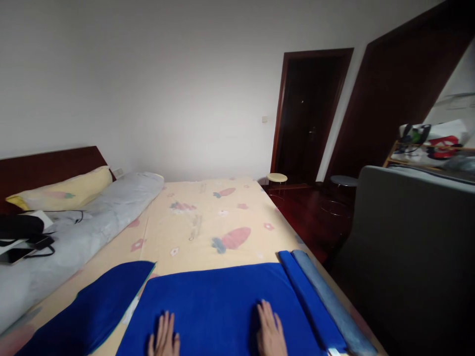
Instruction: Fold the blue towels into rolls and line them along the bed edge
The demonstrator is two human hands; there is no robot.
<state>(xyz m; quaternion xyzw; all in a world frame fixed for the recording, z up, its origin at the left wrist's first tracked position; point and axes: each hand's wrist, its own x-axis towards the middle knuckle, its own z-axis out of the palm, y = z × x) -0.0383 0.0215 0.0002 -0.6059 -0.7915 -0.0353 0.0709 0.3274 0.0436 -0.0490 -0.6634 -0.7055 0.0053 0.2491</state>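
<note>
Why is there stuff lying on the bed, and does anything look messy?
A little. A phone, a black pouch and cables lie loose on the grey quilt at the left. Both hands, left hand and right hand, lie flat on a blue towel. Nothing looks spilled or broken.

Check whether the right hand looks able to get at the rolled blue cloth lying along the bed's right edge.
Probably yes. The right hand lies flat on the blue blanket, and the rolled blue cloth lies just to its right with only bare blanket between them and nothing on top of it.
</note>
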